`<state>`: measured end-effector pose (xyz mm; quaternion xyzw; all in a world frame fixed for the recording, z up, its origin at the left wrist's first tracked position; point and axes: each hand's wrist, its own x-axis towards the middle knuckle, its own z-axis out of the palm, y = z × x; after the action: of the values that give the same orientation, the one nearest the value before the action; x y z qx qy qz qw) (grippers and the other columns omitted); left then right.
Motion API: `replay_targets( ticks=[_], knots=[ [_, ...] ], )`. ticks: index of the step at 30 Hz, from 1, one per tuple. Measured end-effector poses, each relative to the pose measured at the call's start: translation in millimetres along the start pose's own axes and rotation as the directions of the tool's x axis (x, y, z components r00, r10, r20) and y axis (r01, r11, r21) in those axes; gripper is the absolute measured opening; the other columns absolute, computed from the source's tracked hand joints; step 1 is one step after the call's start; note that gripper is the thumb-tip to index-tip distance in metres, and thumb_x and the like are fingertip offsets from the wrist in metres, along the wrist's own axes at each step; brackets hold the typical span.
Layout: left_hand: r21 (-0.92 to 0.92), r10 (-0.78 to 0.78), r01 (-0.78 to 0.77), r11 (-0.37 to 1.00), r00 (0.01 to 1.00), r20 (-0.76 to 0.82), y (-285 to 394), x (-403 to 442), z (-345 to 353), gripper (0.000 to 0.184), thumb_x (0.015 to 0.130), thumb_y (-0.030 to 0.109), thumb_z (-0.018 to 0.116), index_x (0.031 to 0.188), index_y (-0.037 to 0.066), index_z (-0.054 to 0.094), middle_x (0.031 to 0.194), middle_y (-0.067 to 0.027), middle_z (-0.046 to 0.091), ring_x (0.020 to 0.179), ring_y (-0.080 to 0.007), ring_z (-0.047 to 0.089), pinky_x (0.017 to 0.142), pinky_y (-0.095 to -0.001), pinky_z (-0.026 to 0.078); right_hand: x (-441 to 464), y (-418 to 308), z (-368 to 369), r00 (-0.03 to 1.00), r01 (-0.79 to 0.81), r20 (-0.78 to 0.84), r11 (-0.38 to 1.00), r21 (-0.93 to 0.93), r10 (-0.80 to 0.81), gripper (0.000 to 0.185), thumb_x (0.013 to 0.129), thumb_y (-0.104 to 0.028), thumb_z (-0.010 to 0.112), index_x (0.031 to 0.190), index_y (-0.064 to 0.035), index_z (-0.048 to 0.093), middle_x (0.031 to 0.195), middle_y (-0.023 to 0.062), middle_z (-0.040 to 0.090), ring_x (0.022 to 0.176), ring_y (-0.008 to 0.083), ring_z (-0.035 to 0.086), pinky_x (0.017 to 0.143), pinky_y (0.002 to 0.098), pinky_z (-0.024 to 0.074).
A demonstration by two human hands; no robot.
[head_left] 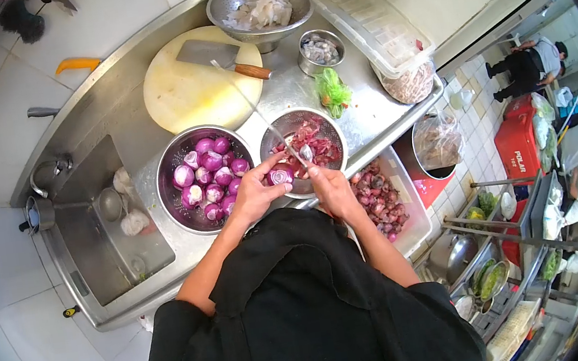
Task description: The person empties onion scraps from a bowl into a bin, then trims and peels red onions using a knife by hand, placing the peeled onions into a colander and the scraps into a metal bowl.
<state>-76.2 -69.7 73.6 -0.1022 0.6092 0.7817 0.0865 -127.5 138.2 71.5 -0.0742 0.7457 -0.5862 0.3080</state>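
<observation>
My left hand (pixel 258 192) is closed around a red onion (pixel 279 175), its cut end facing up, at the near edge of the peel bowl. Closed too, my right hand (pixel 334 190) grips a long, thin knife (pixel 249 102) whose narrow blade reaches over this bowl toward the cutting board. Red onion skins (pixel 318 143) lie inside the metal peel bowl (pixel 338 124). To its left, a perforated metal bowl (pixel 166 196) holds several peeled purple onions (pixel 212 161). Unpeeled onions (pixel 379 201) fill a white bin (pixel 415 222) below the counter's edge, right of my right hand.
A cleaver (pixel 207 54) rests on the round cutting board (pixel 179 96). Behind stand a colander (pixel 215 7) of pale pieces, a small metal pot (pixel 324 66) and a lidded plastic box (pixel 374 23). The sink (pixel 107 241) is left; people (pixel 544 63) appear far right.
</observation>
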Motion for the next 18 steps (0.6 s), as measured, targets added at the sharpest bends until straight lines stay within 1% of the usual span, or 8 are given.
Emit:
replay_targets(
  ticks=[1, 4, 5, 8, 11, 14, 15, 18],
  knots=[
    [-0.071, -0.056, 0.056, 0.996, 0.998, 0.010, 1.6, -3.3, -0.2, 0.063, 0.079, -0.005, 0.072, 0.138, 0.000, 0.050, 0.118, -0.0070, 0.064, 0.096, -0.0088, 0.061, 0.080, -0.0245, 0.051, 2.2, 2.2, -4.2, 0.999, -0.047, 0.015, 0.997, 0.064, 0.046, 0.052, 0.103, -0.042, 0.049, 0.135, -0.0012, 0.057, 0.073, -0.0021, 0.060, 0.062, 0.0080, 0.051, 0.059, 0.0274, 0.0425],
    [-0.213, 0.026, -0.026, 0.977, 1.000, -0.006, -17.7, 1.5, -5.2, 0.059, 0.079, -0.007, 0.071, 0.134, 0.000, 0.051, 0.116, -0.0076, 0.064, 0.102, -0.0127, 0.062, 0.091, -0.0276, 0.051, -3.7, -4.2, -7.0, 0.997, -0.079, -0.016, 0.993, 0.092, 0.080, 0.054, 0.103, -0.043, 0.048, 0.135, -0.0009, 0.056, 0.069, -0.0061, 0.045, 0.059, 0.0047, 0.037, 0.055, 0.0226, 0.0336],
    [-0.225, 0.014, -0.019, 0.974, 1.000, -0.022, -23.1, 2.0, -6.8, 0.057, 0.080, -0.008, 0.071, 0.132, 0.000, 0.052, 0.115, -0.0072, 0.064, 0.102, -0.0132, 0.062, 0.091, -0.0279, 0.051, -2.7, -3.3, -8.0, 0.996, -0.093, -0.014, 0.995, 0.028, 0.094, 0.053, 0.103, -0.042, 0.048, 0.137, -0.0017, 0.055, 0.072, 0.0016, 0.061, 0.064, 0.0115, 0.054, 0.063, 0.0282, 0.0442],
    [-0.257, 0.003, -0.020, 0.966, 0.998, -0.066, -19.4, 3.0, -4.7, 0.052, 0.080, -0.009, 0.070, 0.129, 0.001, 0.053, 0.114, -0.0067, 0.064, 0.102, -0.0143, 0.063, 0.091, -0.0286, 0.052, 0.4, 8.5, 1.8, 0.979, 0.167, -0.081, 0.960, -0.226, -0.189, 0.052, 0.102, -0.042, 0.049, 0.140, -0.0076, 0.053, 0.090, 0.0168, 0.072, 0.084, 0.0278, 0.069, 0.077, 0.0373, 0.0505],
    [-0.256, 0.028, -0.051, 0.965, 0.995, -0.096, -21.7, 5.1, -3.0, 0.054, 0.080, -0.009, 0.070, 0.130, 0.001, 0.053, 0.115, -0.0074, 0.064, 0.102, -0.0149, 0.063, 0.091, -0.0287, 0.051, -2.1, 9.9, 12.3, 0.951, 0.276, -0.039, 0.896, -0.347, -0.308, 0.053, 0.100, -0.044, 0.051, 0.144, -0.0151, 0.048, 0.107, 0.0282, 0.067, 0.106, 0.0405, 0.066, 0.091, 0.0430, 0.0483],
    [-0.211, 0.010, -0.031, 0.977, 0.995, -0.101, -13.0, 2.4, -2.1, 0.054, 0.080, -0.009, 0.069, 0.131, 0.002, 0.054, 0.115, -0.0074, 0.065, 0.102, -0.0151, 0.063, 0.091, -0.0289, 0.052, -13.9, -18.4, 16.3, 0.987, 0.151, 0.007, 0.903, -0.402, -0.161, 0.058, 0.097, -0.048, 0.052, 0.147, -0.0185, 0.045, 0.102, 0.0298, 0.067, 0.103, 0.0438, 0.065, 0.088, 0.0441, 0.0489],
    [-0.198, -0.010, -0.010, 0.980, 0.995, -0.099, -11.5, 1.6, -3.2, 0.055, 0.079, -0.009, 0.069, 0.131, 0.002, 0.055, 0.114, -0.0073, 0.065, 0.102, -0.0149, 0.063, 0.090, -0.0288, 0.052, -13.9, -21.8, 17.3, 0.980, 0.186, 0.019, 0.881, -0.435, -0.197, 0.060, 0.096, -0.050, 0.053, 0.147, -0.0193, 0.044, 0.091, 0.0287, 0.068, 0.092, 0.0435, 0.067, 0.081, 0.0451, 0.0505],
    [-0.150, 0.014, -0.029, 0.988, 0.995, -0.100, -12.6, 0.4, -2.4, 0.053, 0.078, -0.009, 0.069, 0.129, 0.002, 0.057, 0.110, -0.0066, 0.066, 0.101, -0.0140, 0.063, 0.089, -0.0283, 0.051, -19.9, -42.6, 15.6, 0.997, 0.072, 0.038, 0.841, -0.536, -0.062, 0.059, 0.096, -0.051, 0.054, 0.146, -0.0213, 0.046, 0.080, 0.0250, 0.068, 0.080, 0.0412, 0.068, 0.073, 0.0461, 0.0510]
  ],
)
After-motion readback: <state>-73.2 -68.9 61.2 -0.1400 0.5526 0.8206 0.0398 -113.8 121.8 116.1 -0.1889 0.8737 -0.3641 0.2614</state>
